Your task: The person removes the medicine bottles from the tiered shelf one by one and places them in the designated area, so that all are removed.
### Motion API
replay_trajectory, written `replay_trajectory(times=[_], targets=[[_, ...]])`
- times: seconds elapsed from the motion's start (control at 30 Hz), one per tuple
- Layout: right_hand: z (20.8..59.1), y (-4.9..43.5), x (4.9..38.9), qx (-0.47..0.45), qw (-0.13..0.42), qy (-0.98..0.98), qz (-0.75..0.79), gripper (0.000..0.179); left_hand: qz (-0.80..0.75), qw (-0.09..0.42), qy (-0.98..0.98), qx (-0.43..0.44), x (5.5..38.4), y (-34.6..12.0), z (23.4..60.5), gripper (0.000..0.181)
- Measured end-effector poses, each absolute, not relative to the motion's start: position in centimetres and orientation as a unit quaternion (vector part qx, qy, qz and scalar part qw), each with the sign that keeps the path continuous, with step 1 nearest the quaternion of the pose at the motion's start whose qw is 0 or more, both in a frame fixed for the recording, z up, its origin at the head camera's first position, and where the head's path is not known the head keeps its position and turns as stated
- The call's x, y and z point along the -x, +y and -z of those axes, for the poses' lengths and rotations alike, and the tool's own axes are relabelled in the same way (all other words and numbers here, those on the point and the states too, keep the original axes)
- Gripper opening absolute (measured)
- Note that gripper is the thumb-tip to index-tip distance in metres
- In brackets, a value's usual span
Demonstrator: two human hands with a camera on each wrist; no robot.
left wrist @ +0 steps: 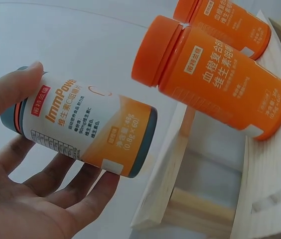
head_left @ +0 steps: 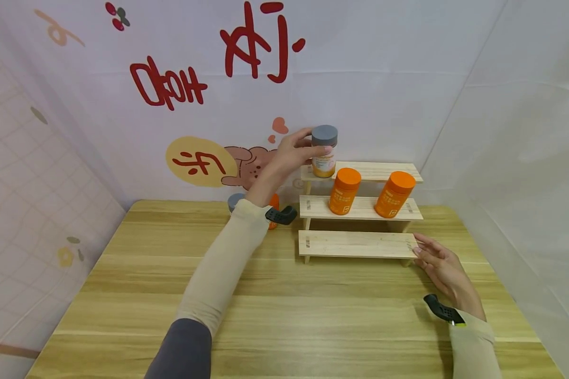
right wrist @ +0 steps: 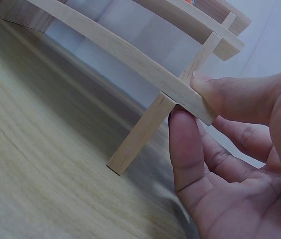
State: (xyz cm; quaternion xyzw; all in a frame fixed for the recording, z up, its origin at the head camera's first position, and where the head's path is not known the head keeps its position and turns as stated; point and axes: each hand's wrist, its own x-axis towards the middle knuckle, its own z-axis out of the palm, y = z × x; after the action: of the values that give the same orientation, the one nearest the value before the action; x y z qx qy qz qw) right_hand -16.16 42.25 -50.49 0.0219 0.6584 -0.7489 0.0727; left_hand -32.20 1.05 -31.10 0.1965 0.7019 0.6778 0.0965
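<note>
My left hand (head_left: 296,153) grips a grey-lidded supplement bottle (head_left: 324,163) with a white and orange label, at the left end of the top tier. The left wrist view shows the bottle (left wrist: 93,124) tilted, the thumb over its lid end and the fingers beneath. On the middle tier of a wooden three-tier rack (head_left: 355,244) stand two orange bottles, one left (head_left: 344,192) and one right (head_left: 395,196). My right hand (head_left: 443,267) pinches the right end of the lowest board (right wrist: 130,57) between thumb and fingers, close to its leg (right wrist: 140,134).
Behind my left forearm, a grey-lidded bottle (head_left: 235,200) and an orange bottle (head_left: 274,201) on the wooden table (head_left: 284,316) are partly hidden. A white printed cloth wall (head_left: 384,95) rises behind the rack, with further cloth at both sides.
</note>
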Motion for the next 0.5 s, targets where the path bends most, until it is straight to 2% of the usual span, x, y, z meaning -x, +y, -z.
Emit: replay_trajectory(times=[0.2, 0.5], targets=[[50.6, 42.2, 16.2, -0.016, 0.072, 0.656, 0.751, 0.057, -0.671, 0.074, 0.708, -0.207, 31.5, -0.7, 31.6, 0.054], [50.8, 42.4, 16.3, -0.013, 0.077, 0.663, 0.745, 0.056, -0.681, 0.073, 0.695, -0.218, 30.0, -2.4, 32.3, 0.052]])
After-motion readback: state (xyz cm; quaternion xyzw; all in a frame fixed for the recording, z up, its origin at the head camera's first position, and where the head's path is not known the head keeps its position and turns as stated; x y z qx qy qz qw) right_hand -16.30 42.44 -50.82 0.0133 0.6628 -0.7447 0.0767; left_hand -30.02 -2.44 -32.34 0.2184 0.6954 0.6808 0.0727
